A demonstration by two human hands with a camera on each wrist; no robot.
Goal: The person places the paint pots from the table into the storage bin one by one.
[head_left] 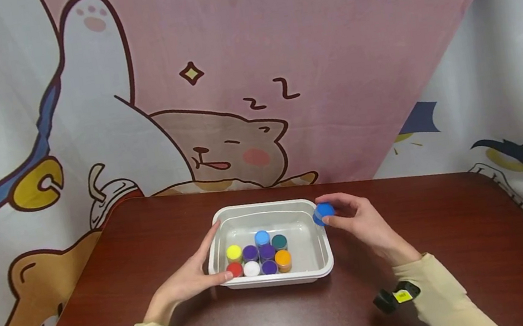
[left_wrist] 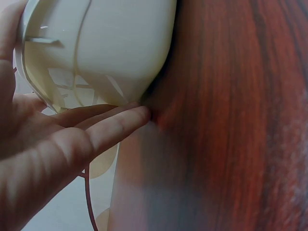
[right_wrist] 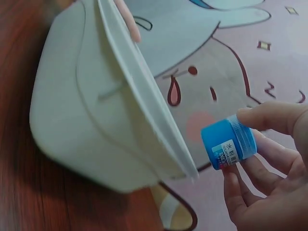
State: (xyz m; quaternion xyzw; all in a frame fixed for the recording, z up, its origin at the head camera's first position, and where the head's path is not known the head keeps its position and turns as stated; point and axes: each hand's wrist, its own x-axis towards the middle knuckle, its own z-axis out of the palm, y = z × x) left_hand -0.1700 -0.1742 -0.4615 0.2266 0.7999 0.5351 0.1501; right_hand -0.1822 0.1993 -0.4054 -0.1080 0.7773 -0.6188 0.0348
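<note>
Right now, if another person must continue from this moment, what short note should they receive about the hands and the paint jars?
Left hand: open, fingers flat against the left wall of the white tray, steadying it on the brown table.
Right hand: pinches a blue paint jar just outside the tray's right rim, above the table.
In the tray: nine small jars grouped at the front left, standing upright; lids yellow, red, white, light blue, teal, orange and three purple.
Done: nine jars sit in the tray.
Left: the blue jar is not in the tray.

I see a glossy white plastic tub (head_left: pixel 322 249), a shiny blue plastic jar (right_wrist: pixel 227 143), a polished wood-grain table (head_left: pixel 456 246) and a matt cloth backdrop (head_left: pixel 328 63).
</note>
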